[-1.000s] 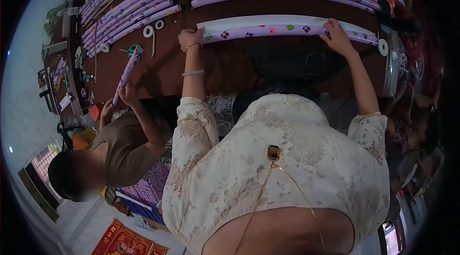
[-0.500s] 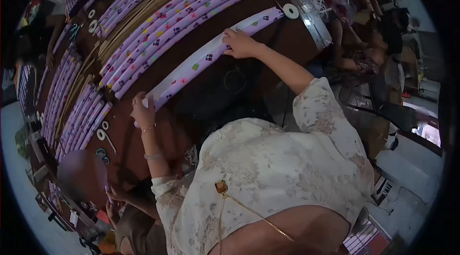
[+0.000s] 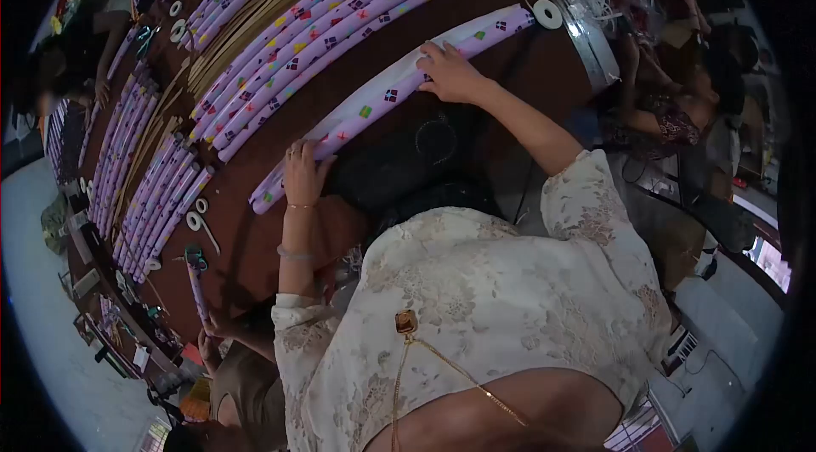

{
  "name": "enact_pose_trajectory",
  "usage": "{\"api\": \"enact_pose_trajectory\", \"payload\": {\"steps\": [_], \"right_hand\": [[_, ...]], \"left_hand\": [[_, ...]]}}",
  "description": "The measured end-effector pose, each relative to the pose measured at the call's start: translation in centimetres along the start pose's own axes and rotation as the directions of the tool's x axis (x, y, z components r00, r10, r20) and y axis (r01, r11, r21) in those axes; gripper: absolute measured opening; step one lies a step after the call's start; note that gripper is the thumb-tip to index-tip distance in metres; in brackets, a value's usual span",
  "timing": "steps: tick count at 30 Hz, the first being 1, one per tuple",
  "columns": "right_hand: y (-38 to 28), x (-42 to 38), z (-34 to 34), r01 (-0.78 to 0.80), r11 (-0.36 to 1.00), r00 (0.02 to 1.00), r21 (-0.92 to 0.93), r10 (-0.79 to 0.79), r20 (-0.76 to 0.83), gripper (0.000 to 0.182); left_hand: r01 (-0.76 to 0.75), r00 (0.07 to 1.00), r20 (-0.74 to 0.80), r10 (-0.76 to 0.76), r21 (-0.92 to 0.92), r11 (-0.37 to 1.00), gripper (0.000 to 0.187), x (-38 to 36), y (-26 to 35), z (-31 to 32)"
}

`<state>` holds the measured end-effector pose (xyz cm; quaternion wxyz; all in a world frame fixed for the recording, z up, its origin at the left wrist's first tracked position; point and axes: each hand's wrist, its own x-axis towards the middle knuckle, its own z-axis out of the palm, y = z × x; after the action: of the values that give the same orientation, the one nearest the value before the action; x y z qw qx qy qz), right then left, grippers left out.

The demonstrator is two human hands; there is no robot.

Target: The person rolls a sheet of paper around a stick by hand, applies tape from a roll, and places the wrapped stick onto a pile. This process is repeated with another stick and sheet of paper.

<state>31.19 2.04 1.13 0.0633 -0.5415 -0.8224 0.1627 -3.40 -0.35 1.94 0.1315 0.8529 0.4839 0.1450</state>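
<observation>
- The purple patterned roll lies aslant on the brown table, before the person; a white strip shows along its far side; its near-left end reaches past the left hand.
- The left hand lies across the roll toward that end, fingers extended and close together, thumb held wide; a thin bracelet circles its wrist.
- The right hand touches the roll farther along, fingers bent over the white strip, thumb on the near side; whether it grips or only rests, one cannot tell.
- A white tape roll sits just beyond the roll's far-right end.
- Similar patterned rolls lie side by side behind; brown strips run among them.
- At lower left, a co-worker's hand holds a slim purple tube.
</observation>
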Motion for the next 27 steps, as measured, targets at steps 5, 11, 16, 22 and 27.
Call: {"api": "enact_pose_trajectory", "payload": {"steps": [5, 11, 16, 22, 27], "right_hand": [[0.3, -0.1, 0.5, 0.066, 0.991, 0.989, -0.115, -0.081, -0.127, 0.038], [0.5, 0.6, 0.3, 0.042, 0.998, 0.982, -0.04, -0.049, -0.18, 0.043], [3.5, -0.6, -1.8, -0.185, 0.959, 0.975, -0.216, 0.207, 0.086, 0.043], [5.0, -0.1, -1.2, -0.06, 0.98, 0.992, -0.191, 0.038, -0.118, 0.037], [4.0, -0.3, -0.7, -0.012, 0.982, 0.988, -0.19, -0.018, -0.156, 0.039]], "left_hand": [[0.081, 0.988, 0.127, -0.087, 0.053, 0.995, 0.044, 0.4, -1.4, 0.4], [0.205, 0.979, -0.009, -0.205, -0.002, 0.979, 0.04, 0.0, -0.5, 0.4], [0.162, 0.987, 0.006, -0.162, -0.054, 0.985, 0.041, -1.1, -1.7, 1.7], [0.172, 0.985, -0.041, -0.17, 0.057, 0.983, 0.036, -0.2, -1.4, 1.1], [0.214, 0.972, -0.135, -0.194, 0.155, 0.964, 0.028, -0.9, -2.2, 0.6]]}}
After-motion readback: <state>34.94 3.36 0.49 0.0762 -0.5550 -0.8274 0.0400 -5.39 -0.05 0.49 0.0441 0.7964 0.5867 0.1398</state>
